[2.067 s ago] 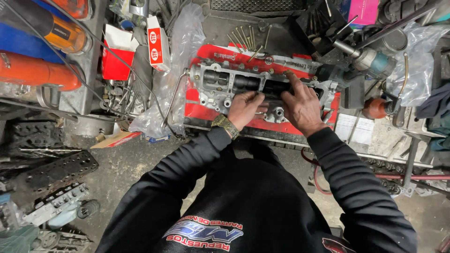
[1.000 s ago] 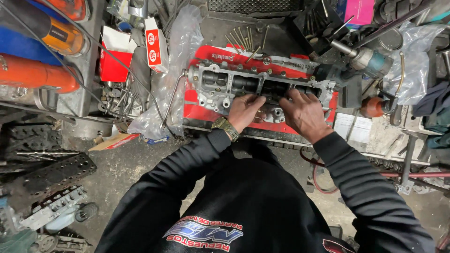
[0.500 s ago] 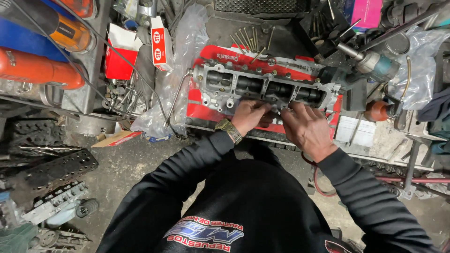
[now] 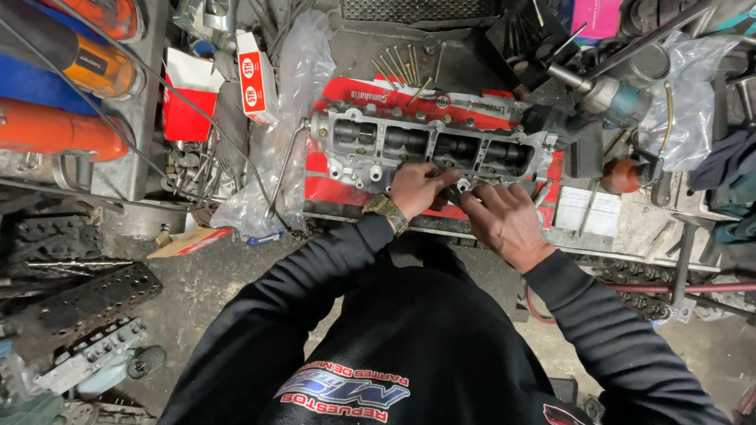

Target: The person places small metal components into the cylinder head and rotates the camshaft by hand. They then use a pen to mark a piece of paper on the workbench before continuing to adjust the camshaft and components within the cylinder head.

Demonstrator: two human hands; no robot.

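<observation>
Grey cast-metal cylinder head (image 4: 429, 145) w/ four dark rectangular openings lies lengthwise on a red printed sheet (image 4: 331, 187), on a cluttered workbench, straight ahead of the person. Left hand (image 4: 417, 189) rests on its near edge, approx. centre, fingers curled over a small part; what they pinch is too hidden to tell. Olive watch band (image 4: 386, 211) on that wrist. Right hand (image 4: 504, 220) sits just beside it, to the right, fingertips touching the head's near edge next to a small round metal piece (image 4: 462, 186); grip loose, fingers half spread, holding nothing visible. Beyond the head: row of thin metal rods (image 4: 405, 67). Left of it: crumpled clear plastic bag (image 4: 303, 94), red-and-white cardboard boxes (image 4: 256, 75). Far left: orange cylinders (image 4: 59, 130). Right: teal-bodied power tool (image 4: 614, 98), second clear bag (image 4: 693, 102).
</observation>
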